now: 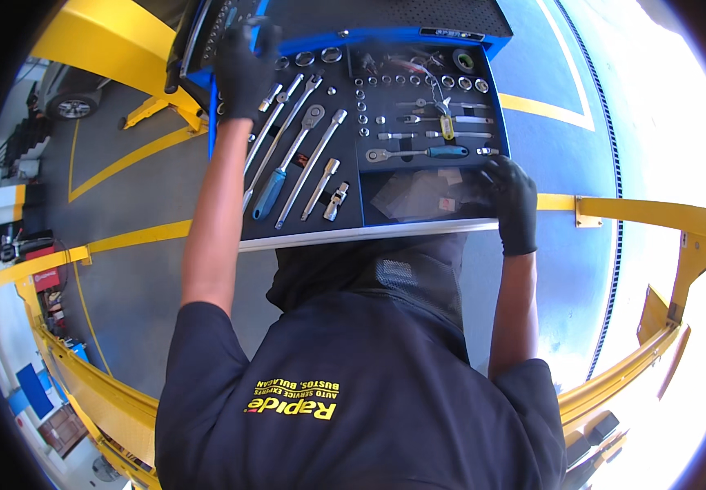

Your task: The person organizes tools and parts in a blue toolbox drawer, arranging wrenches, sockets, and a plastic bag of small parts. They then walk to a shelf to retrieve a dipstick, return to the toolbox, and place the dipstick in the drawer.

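Observation:
An open tool drawer lies before me, lined with dark foam. My left hand, in a black glove, is over its far left corner by the sockets; its fingers are blurred and I cannot see anything held. At the right front corner is my gloved right hand, fingers apart and bent over the rim. A blue-handled ratchet, a long extension bar and a universal joint lie in the left section. The right section holds a smaller ratchet, several sockets and a yellow tag.
Clear plastic packets lie in the drawer's front right compartment. The blue cabinet's dark top rises behind. Yellow lift arms and rails stand on both sides. A car wheel shows at far left.

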`<action>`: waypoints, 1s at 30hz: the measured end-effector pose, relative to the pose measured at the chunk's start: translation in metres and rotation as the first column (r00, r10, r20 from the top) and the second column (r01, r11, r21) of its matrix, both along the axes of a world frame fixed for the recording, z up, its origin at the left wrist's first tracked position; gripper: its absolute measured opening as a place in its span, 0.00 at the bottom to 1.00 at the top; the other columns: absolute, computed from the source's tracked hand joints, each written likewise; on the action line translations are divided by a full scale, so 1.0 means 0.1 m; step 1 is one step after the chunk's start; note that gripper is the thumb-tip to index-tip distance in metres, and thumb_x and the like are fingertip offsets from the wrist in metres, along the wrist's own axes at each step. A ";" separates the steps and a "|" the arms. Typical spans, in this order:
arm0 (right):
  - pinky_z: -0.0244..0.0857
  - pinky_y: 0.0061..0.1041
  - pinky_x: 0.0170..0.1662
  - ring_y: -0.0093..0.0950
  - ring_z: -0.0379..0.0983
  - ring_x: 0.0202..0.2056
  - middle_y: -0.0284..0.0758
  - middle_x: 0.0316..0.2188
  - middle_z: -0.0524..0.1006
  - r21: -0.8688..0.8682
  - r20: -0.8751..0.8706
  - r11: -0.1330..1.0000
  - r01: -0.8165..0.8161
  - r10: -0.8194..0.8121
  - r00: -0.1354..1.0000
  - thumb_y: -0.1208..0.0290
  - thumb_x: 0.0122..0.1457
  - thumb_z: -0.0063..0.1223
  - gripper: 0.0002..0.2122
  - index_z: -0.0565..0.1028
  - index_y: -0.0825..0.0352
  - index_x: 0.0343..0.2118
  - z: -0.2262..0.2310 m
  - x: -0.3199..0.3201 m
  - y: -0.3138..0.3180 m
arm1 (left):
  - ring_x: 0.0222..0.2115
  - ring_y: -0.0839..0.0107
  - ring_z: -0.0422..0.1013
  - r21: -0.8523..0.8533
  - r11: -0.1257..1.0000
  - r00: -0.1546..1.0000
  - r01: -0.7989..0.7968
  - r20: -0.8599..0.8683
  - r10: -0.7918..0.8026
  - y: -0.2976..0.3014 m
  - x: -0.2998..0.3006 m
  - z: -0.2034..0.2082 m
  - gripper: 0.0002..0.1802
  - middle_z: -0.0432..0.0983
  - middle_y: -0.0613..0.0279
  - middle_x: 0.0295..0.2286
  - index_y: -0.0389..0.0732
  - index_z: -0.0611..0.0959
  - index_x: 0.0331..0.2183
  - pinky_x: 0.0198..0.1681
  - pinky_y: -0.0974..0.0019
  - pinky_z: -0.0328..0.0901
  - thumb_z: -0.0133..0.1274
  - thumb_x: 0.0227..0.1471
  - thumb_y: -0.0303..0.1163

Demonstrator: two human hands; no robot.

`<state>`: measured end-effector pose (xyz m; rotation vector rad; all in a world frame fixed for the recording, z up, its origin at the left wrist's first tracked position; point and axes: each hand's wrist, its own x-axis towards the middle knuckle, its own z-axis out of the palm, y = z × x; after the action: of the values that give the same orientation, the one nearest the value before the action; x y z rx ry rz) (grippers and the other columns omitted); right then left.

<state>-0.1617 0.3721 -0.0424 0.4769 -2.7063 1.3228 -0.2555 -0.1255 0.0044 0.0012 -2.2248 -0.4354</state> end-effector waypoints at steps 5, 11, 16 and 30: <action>0.78 0.25 0.49 0.28 0.83 0.45 0.46 0.45 0.83 -0.272 0.323 0.960 0.067 0.026 0.946 0.82 0.58 0.66 0.18 0.74 0.78 0.50 -0.11 0.13 -0.19 | 0.60 0.54 0.67 -0.087 0.845 0.824 0.527 0.297 -0.483 1.19 0.86 -0.38 0.41 0.70 0.55 0.59 0.47 0.73 0.63 0.62 0.50 0.64 0.68 0.53 0.49; 0.77 0.24 0.44 0.25 0.83 0.40 0.43 0.39 0.85 -0.341 0.358 0.897 0.280 -0.151 0.922 0.78 0.53 0.72 0.23 0.73 0.80 0.49 -0.19 0.14 -0.41 | 0.69 0.51 0.54 -0.074 0.880 0.751 0.470 0.558 -0.354 1.54 1.27 -0.68 0.61 0.57 0.52 0.68 0.50 0.61 0.72 0.72 0.44 0.51 0.72 0.44 0.58; 0.77 0.25 0.43 0.26 0.83 0.39 0.43 0.38 0.85 -0.208 0.351 0.957 0.203 -0.121 0.929 0.77 0.51 0.72 0.20 0.76 0.80 0.45 0.03 0.19 -0.40 | 0.69 0.46 0.53 -0.100 0.906 0.753 0.412 0.598 -0.276 1.60 1.30 -0.63 0.60 0.57 0.48 0.67 0.50 0.63 0.71 0.72 0.43 0.51 0.74 0.43 0.53; 0.73 0.29 0.43 0.35 0.80 0.38 0.41 0.37 0.81 -0.237 0.070 0.930 0.280 -0.271 0.960 0.77 0.60 0.56 0.07 0.79 0.69 0.41 -0.15 0.27 -0.39 | 0.63 0.34 0.62 -0.339 0.875 0.852 0.345 0.505 -0.140 1.81 1.41 -0.87 0.32 0.70 0.60 0.63 0.51 0.81 0.60 0.65 0.35 0.59 0.65 0.52 0.41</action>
<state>-0.1350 0.3332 -0.0574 0.0467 -2.4702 1.5619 -0.1146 0.0552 -0.0821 -0.4659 -2.7769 -0.0799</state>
